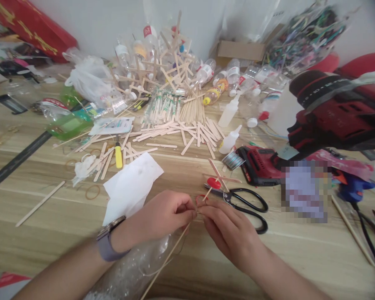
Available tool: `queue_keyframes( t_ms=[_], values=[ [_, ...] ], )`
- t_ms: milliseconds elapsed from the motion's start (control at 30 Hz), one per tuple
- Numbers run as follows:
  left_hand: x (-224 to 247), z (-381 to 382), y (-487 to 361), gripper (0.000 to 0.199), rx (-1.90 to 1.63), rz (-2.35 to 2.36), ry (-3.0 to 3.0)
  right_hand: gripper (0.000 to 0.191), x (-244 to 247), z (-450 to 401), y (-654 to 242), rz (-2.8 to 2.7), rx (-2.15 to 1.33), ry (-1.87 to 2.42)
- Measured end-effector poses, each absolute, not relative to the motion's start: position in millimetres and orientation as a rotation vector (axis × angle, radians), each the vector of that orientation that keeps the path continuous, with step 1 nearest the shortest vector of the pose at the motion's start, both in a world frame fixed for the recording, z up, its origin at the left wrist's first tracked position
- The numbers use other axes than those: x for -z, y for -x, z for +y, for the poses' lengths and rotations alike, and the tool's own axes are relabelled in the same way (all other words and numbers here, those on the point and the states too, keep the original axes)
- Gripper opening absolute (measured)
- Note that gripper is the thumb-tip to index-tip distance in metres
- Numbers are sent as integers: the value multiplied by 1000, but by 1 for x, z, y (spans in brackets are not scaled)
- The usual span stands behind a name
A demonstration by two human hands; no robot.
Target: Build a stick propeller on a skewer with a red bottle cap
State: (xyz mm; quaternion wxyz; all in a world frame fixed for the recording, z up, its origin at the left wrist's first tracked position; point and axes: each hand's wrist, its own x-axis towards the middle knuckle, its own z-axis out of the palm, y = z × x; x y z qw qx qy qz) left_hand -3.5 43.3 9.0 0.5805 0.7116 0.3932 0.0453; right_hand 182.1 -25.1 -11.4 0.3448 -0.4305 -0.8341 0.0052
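A long wooden skewer [168,259] slants up from the lower edge between my hands. My left hand [164,212] is closed in a pinch around it. Fingertip to fingertip with the left, my right hand [226,227] is also closed on the skewer. A fine thread or wire [183,239] trails below the fingers; which fingers grip it is hidden. Beyond my hands, the skewer's far end carries a red bottle cap [213,183] and crossed craft sticks [220,174]. Black-handled scissors [250,200] lie just beyond my right hand. Under my left forearm is a clear plastic bottle [134,266].
White paper [131,183] and a yellow-handled tool [118,155] lie left of centre. Loose craft sticks [171,131] and plastic bottles [206,71] crowd the back. To the right are glue bottles [229,141], a red power drill [340,112] and a blue glue gun [353,189].
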Motion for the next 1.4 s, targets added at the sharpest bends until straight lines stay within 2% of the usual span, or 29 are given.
queue_keyframes(
  t_ms=[333, 467, 600, 767, 967, 1100, 1267, 1400],
  values=[
    [-9, 38, -3, 19, -137, 955, -1845, 14, 15, -23, -173, -2129, -15, 1134],
    [-3, 37, -2, 10, -170, 898, -1697, 15, 20, -24, -174, -2079, -157, 1142],
    [1, 40, -2, 10, -153, 821, -1441, 24, 18, -23, -176, -1874, -241, 1234],
    [1, 46, -1, 8, -121, 838, -1297, 9, 8, -21, -181, -1737, -183, 1324],
    [1, 49, 4, 16, -137, 837, -1267, 17, 8, -24, -179, -1713, -466, 1522],
    [-1, 51, 7, 16, -159, 853, -1221, 26, 12, -24, -176, -1478, -826, 1606],
    [-4, 51, 6, 15, -144, 809, -1195, 42, 18, -18, -174, -1101, -1262, 1505],
    [-4, 49, 4, 15, -148, 785, -1181, 47, 23, -14, -172, -1027, -1401, 1354]
  ],
)
